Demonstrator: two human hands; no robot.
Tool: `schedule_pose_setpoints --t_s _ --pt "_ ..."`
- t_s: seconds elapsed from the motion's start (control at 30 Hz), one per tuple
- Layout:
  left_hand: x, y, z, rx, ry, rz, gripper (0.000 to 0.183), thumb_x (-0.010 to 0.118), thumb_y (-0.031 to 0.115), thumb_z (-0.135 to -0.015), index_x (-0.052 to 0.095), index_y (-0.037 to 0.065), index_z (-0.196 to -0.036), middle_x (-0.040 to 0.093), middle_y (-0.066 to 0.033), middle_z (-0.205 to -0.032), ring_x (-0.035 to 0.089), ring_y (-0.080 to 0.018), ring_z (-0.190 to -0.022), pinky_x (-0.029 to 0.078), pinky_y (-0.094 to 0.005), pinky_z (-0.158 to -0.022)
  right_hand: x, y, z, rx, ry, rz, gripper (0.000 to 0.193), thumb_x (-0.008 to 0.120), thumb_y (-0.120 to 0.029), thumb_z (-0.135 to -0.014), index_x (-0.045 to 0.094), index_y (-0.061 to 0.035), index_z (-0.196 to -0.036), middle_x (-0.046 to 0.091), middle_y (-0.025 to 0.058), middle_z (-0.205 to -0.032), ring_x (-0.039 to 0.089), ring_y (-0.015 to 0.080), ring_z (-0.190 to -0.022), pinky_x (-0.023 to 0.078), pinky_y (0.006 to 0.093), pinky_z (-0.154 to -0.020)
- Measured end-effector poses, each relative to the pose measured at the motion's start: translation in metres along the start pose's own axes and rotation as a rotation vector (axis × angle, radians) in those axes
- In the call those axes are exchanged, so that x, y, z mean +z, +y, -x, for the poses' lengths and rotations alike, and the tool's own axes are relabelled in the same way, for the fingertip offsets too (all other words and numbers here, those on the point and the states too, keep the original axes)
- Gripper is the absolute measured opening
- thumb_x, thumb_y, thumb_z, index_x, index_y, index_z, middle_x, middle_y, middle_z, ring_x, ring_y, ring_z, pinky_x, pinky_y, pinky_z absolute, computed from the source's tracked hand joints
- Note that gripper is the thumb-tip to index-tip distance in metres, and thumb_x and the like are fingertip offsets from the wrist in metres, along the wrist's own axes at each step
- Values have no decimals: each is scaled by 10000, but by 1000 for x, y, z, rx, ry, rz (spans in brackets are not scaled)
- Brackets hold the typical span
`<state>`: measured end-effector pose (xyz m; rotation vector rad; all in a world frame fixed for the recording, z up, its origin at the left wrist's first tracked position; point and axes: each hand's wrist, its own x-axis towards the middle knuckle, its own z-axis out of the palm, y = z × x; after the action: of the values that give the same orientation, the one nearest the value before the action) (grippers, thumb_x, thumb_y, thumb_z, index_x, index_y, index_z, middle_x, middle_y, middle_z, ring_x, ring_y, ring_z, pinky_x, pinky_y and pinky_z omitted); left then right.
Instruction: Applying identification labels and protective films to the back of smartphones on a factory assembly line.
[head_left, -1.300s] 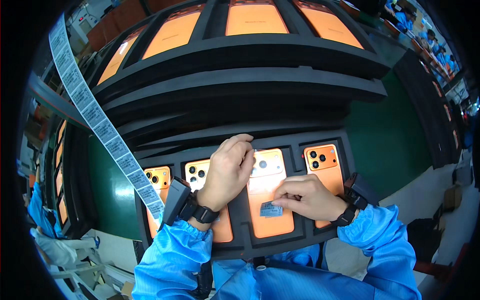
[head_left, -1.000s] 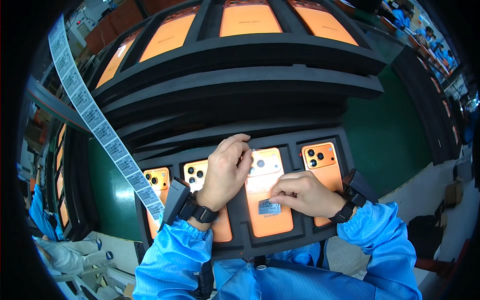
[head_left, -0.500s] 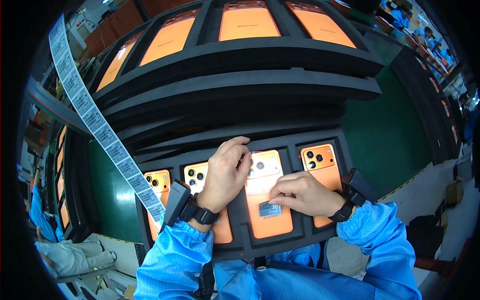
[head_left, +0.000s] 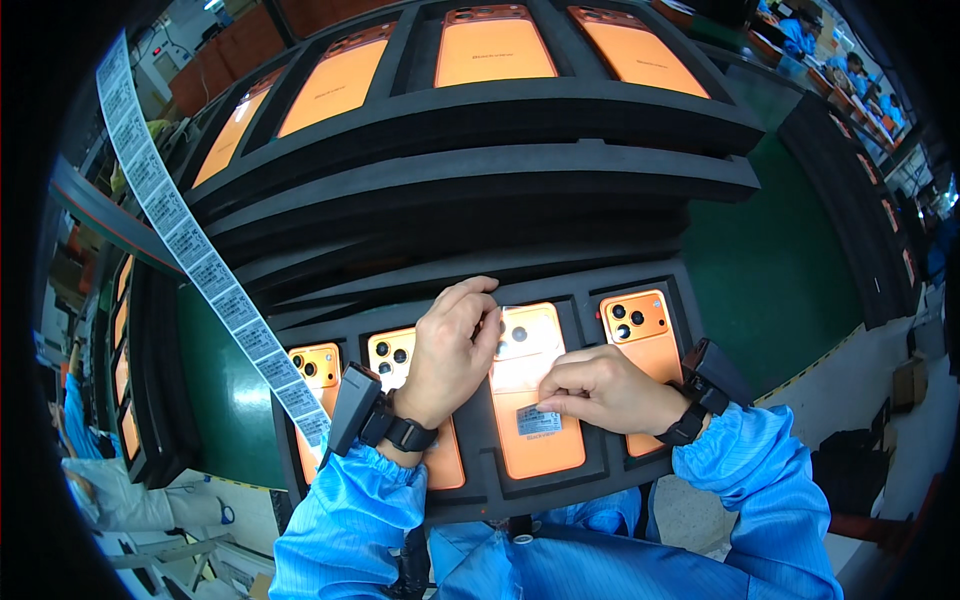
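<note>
An orange phone [head_left: 540, 455] lies back up in a slot of the dark foam tray [head_left: 470, 497] in front of me. On its lower back is a small grey printed label [head_left: 541, 421]. My right hand [head_left: 612, 391] is closed in a pinch at the label's upper right corner. My left hand [head_left: 452, 352] hovers by the phone's upper left edge, its fingers curled together; whether anything is in them is hidden. Beneath my left wrist a second orange phone [head_left: 445, 466] is partly covered. Another phone [head_left: 637, 345] sits to the right, partly under my right hand.
A long strip of printed labels [head_left: 210, 272] runs from the upper left down to my left wrist, across the leftmost phone [head_left: 316, 362]. Beyond are stacked foam trays [head_left: 470, 115], the top one holding several orange phones [head_left: 493, 52]. Green surface [head_left: 770, 250] shows at the right.
My hands and the label stay almost where they were, the right fingers still at the label's corner. At the lower left, another person's legs have shifted.
</note>
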<state>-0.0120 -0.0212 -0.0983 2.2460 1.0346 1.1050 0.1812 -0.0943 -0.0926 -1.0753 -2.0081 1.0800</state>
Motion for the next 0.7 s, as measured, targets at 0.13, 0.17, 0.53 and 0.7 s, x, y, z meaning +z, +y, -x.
schedule_pose_setpoints --t_s 0.13,0.17,0.53,0.7 --pt "-2 1 1 -58 -12 7 46 631 -10 -791 606 -41 -815 652 -170 -1041 668 -288 -829 535 -317 -696 1 1 0 -10 -7 16 117 657 -102 -820 651 15 -820 630 119 -726 618 250 -626 483 337 -578" --pt "-2 0 1 -58 -11 7 46 631 -10 -791 606 -41 -815 652 -170 -1041 668 -288 -829 535 -317 -696 2 1 0 -11 -7 17 117 657 -102 -820 651 15 -820 630 119 -726 618 250 -626 483 337 -578" --pt "1 -2 1 -8 9 43 48 631 -16 -790 597 -39 -815 646 -190 -1023 660 -315 -873 531 -335 -728 -1 -25 3 -230 9 710 353 760 -291 -667 611 -103 -927 522 39 -824 564 210 -837 457 349 -687" --pt "3 -4 1 22 26 34 64 622 -25 -784 607 -44 -843 644 -193 -1026 656 -324 -883 528 -340 -737 0 5 -24 -370 177 819 937 738 -574 -604 390 -142 -1359 355 191 -1355 349 384 -1243 306 552 -954"
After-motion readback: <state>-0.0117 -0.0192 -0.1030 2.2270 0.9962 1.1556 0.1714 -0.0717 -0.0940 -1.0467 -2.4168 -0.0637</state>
